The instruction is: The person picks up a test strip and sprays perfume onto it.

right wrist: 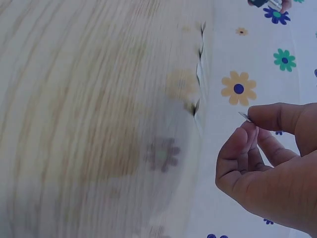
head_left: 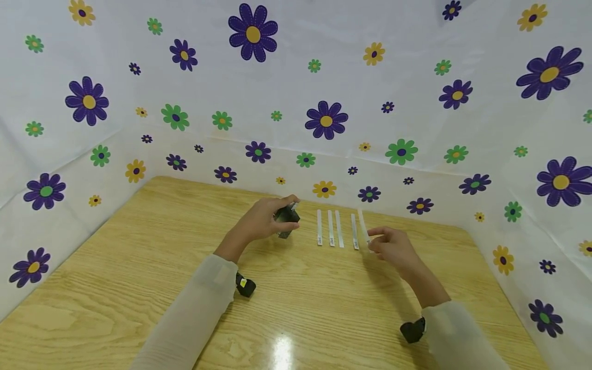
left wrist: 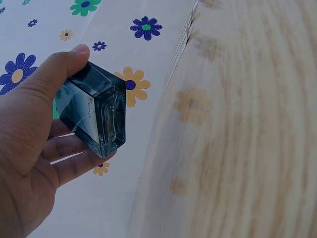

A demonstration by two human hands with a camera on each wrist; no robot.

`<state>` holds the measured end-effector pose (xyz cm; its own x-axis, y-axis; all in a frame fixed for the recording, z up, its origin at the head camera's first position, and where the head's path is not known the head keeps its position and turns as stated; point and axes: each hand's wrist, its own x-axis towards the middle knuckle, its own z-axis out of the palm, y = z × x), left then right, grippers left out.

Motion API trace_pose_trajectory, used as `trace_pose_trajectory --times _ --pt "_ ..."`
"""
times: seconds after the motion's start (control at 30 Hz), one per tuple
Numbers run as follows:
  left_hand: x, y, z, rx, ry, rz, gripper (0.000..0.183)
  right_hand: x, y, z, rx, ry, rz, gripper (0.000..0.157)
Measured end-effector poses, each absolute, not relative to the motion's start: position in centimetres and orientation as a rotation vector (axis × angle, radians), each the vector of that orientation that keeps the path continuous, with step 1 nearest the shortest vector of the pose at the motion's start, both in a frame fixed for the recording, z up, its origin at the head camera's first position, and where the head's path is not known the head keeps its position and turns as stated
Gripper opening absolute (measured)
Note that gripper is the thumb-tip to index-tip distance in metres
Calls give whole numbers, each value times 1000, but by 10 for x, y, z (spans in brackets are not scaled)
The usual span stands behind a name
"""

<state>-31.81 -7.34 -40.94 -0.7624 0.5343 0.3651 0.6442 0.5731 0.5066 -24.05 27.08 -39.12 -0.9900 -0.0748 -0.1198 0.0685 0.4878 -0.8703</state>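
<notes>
My left hand (head_left: pixel 260 220) grips a dark teal glass perfume bottle (head_left: pixel 288 215) at the back middle of the table. In the left wrist view the bottle (left wrist: pixel 110 116) is tilted, with a pale label on one face, the thumb on one end and fingers around the other. My right hand (head_left: pixel 396 253) pinches the near end of a white paper strip (head_left: pixel 363 222) between thumb and fingers, its far end raised. In the right wrist view only a thin edge of the strip (right wrist: pixel 244 116) shows. Several similar strips (head_left: pixel 319 226) lie in a row between the hands.
The wooden table (head_left: pixel 314 298) is bounded at the back and sides by a white flower-print cloth (head_left: pixel 287 82). A black wrist camera (head_left: pixel 245 285) sits below the left wrist, another black camera (head_left: pixel 412 330) below the right.
</notes>
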Motion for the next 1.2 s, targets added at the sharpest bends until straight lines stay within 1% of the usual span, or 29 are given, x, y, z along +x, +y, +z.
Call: trace_pose_trajectory --times 0.3,0.8,1.2 --pt "-319 -75 -411 -1026 -2613 -945 60 -244 247 -392 -35 2578 -1522 32" --pt "-318 -77 -408 -1026 -2646 -941 63 -250 207 -389 -127 2543 -1541 30" --pt "-317 -77 -406 -1019 -2645 -973 62 -251 184 -385 -205 2504 -1496 28"
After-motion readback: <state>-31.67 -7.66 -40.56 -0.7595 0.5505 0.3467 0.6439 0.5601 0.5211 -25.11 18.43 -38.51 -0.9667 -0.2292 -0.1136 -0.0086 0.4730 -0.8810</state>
